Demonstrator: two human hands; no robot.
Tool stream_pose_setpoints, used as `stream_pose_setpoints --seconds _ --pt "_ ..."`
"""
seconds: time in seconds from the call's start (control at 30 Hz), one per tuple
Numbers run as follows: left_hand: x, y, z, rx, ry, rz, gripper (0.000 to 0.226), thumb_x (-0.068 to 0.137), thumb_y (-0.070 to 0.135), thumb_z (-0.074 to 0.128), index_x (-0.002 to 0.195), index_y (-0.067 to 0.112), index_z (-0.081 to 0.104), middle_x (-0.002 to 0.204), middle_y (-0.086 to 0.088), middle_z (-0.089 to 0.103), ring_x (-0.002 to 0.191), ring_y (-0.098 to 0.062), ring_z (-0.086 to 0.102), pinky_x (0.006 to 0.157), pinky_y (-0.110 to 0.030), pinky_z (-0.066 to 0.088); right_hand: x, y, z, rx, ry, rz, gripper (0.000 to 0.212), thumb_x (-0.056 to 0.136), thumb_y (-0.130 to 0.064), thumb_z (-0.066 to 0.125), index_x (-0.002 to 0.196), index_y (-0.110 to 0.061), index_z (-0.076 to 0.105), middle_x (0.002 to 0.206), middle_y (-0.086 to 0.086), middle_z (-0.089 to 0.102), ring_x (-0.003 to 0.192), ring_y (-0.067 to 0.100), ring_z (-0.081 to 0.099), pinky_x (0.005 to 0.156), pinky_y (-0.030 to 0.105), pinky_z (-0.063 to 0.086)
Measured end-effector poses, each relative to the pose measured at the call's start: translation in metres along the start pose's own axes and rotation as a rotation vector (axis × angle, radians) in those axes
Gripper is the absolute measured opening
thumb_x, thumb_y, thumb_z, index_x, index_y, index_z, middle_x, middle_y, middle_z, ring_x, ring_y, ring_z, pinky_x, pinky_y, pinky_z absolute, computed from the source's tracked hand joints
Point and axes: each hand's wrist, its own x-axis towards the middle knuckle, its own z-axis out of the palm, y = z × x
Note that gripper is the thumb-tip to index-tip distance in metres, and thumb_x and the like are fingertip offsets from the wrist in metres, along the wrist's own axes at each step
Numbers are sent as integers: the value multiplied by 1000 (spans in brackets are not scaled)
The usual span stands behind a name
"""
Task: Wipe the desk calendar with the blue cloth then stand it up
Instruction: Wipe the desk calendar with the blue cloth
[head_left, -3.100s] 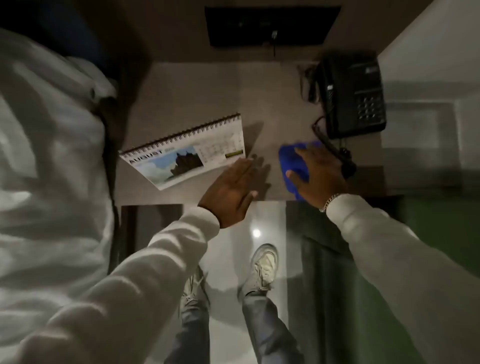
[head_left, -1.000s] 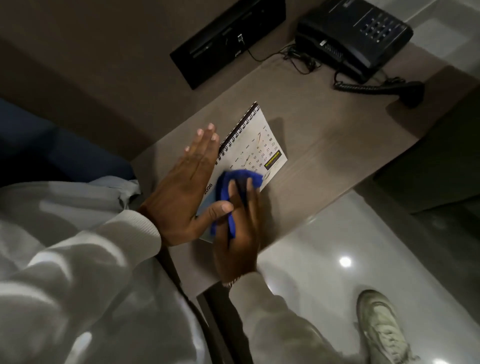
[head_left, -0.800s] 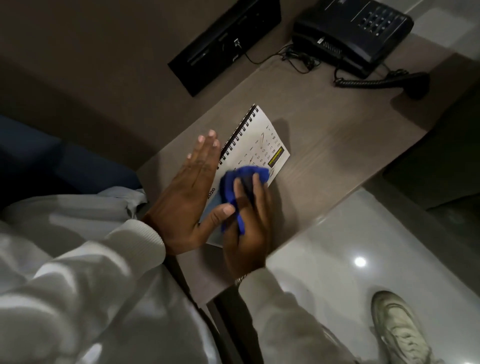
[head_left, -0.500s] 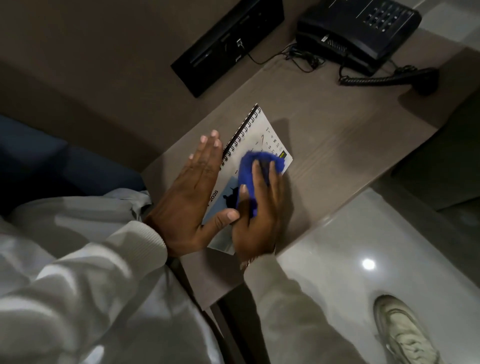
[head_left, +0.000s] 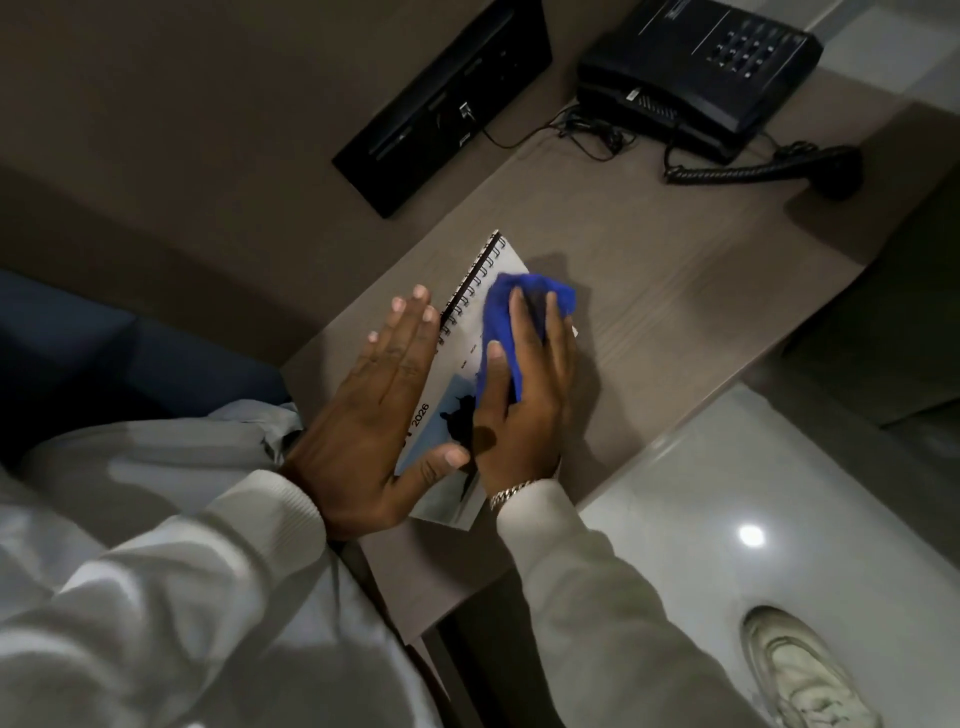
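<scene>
The spiral-bound desk calendar (head_left: 457, 358) lies flat on the brown desk (head_left: 675, 291), its black wire binding toward the wall. My left hand (head_left: 384, 415) rests flat and open along the binding edge, thumb pressing the picture part of the page. My right hand (head_left: 524, 400) presses the bunched blue cloth (head_left: 524, 306) onto the far half of the page. The cloth and hand hide most of the date grid.
A black telephone (head_left: 696, 67) with a coiled cord and its handset (head_left: 779, 169) sits at the desk's far right. A black socket panel (head_left: 447, 104) is set in the wall behind. The desk's near edge runs just right of my right hand; a shoe (head_left: 805, 675) stands on the glossy floor below.
My right hand has slid the blue cloth up the calendar page from the picture end toward the far corner. My left hand has stayed pressed on the binding edge.
</scene>
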Motion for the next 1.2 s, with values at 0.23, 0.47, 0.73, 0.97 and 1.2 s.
stream_pose_setpoints --seconds 0.23,0.47,0.73,0.97,1.2 --pt "0 4 -4 2 -42 -6 99 88 71 21 152 0 -5 166 -17 -7 155 -27 -8 123 -59 11 -52 7 -1 -27 -30 36 48 97 -23 51 142 -26 35 153 17 42 145 39 33 109 65 39" --pt "0 4 -3 8 -41 -11 99 89 71 22 153 1 -7 166 -17 -7 155 -27 -10 122 -60 13 9 -9 0 63 14 51 46 98 -21 52 142 -27 39 157 16 37 148 37 29 110 61 41" --pt "-1 2 -3 -12 -44 -32 99 88 73 23 154 7 -9 167 -11 -9 155 -22 -10 122 -60 14 -52 12 -4 -5 -48 -6 54 95 -16 58 143 -26 36 155 13 37 146 40 32 111 64 38" --pt "-1 3 -3 15 -39 -12 99 87 75 22 154 10 -12 167 -12 -10 155 -21 -11 123 -56 12 -2 -8 1 66 -57 -24 49 99 -18 53 145 -23 36 160 13 30 151 37 22 120 57 30" --pt "-2 4 -4 -12 -42 -18 99 86 75 24 154 12 -10 167 -9 -11 155 -21 -10 124 -53 9 -55 8 -7 -54 -46 42 55 93 -8 63 140 -22 40 151 19 43 143 42 36 108 65 41"
